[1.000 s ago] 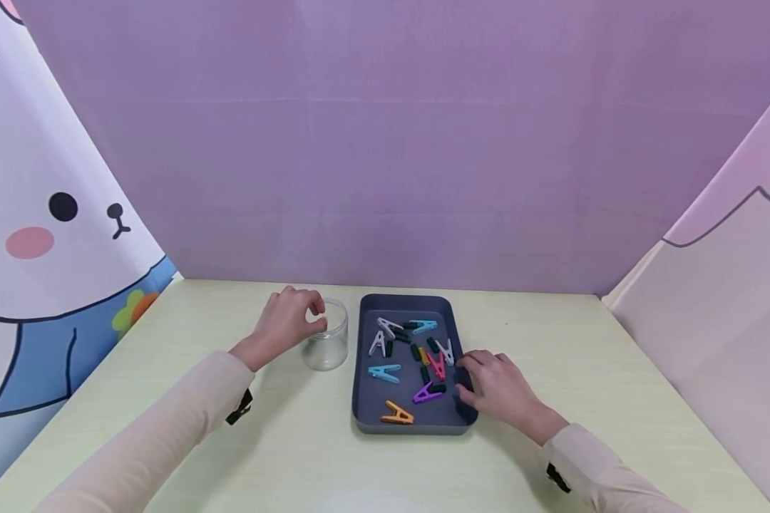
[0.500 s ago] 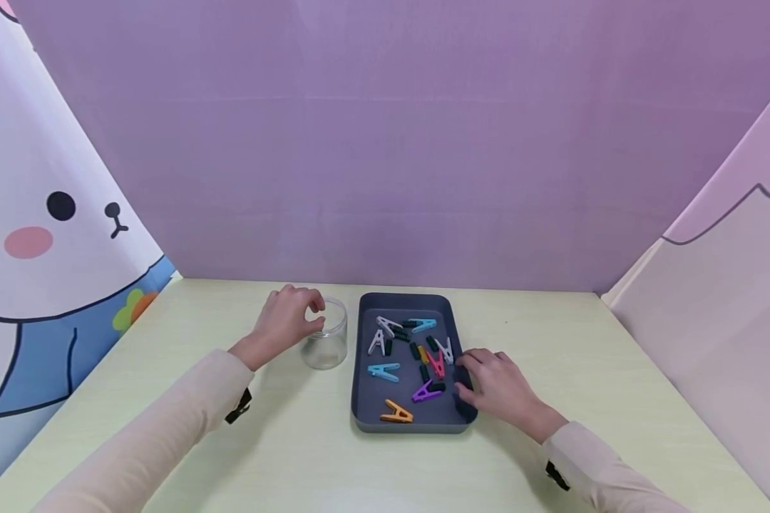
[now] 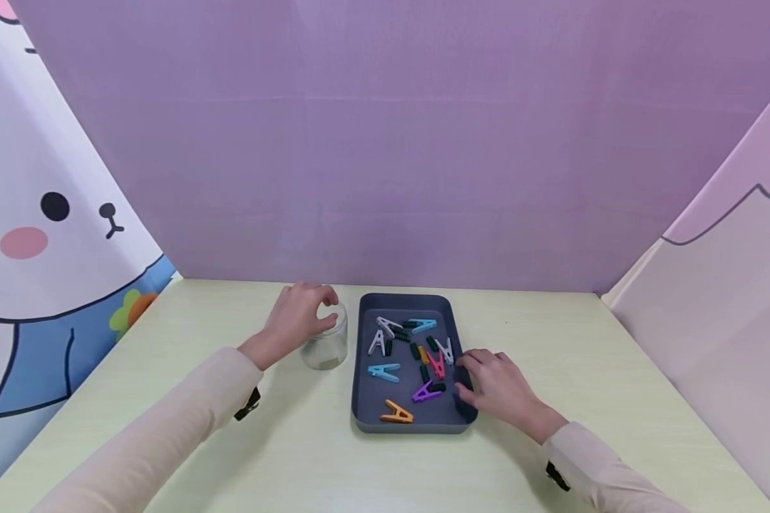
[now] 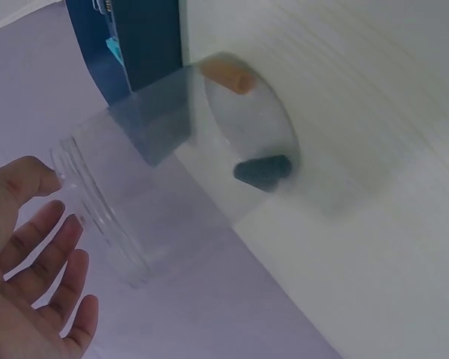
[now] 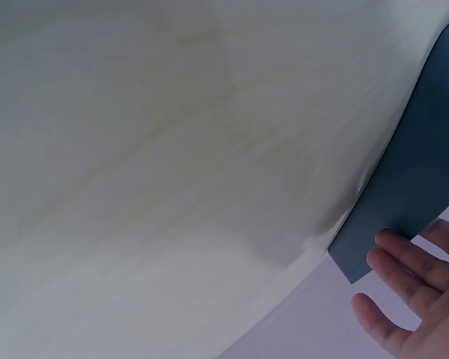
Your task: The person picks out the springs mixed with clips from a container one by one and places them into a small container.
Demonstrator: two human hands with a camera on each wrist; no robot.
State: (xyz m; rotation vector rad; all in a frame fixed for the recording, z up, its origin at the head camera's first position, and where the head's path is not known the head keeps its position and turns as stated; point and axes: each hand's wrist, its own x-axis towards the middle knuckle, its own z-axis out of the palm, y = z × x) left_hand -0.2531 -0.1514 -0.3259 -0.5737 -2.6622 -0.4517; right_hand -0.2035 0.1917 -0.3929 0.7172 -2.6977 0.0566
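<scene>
My left hand (image 3: pixel 295 313) hovers at the mouth of a clear jar (image 3: pixel 324 353), thumb and fingers apart around nothing visible. In the left wrist view, a small orange cylinder (image 4: pixel 228 76) and a dark green one (image 4: pixel 262 172) lie at the jar's bottom. The dark grey tray (image 3: pixel 401 428) stands right of the jar. It holds several coloured clips, among them an orange clip (image 3: pixel 397 412), a purple clip (image 3: pixel 423 392) and a blue clip (image 3: pixel 383 372), plus small dark cylinders (image 3: pixel 425 374). Loosely bent fingers of my right hand (image 3: pixel 503 388) rest at the tray's right rim.
The jar and tray stand close together on a pale table (image 3: pixel 282 463). A purple backdrop (image 3: pixel 385 142) rises behind the table, with a printed cartoon panel (image 3: pixel 70 285) on the left and a pale panel (image 3: pixel 731 299) on the right.
My left hand has shifted slightly right, further over the jar's mouth. My right hand and the clips in the tray have stayed where they were.
</scene>
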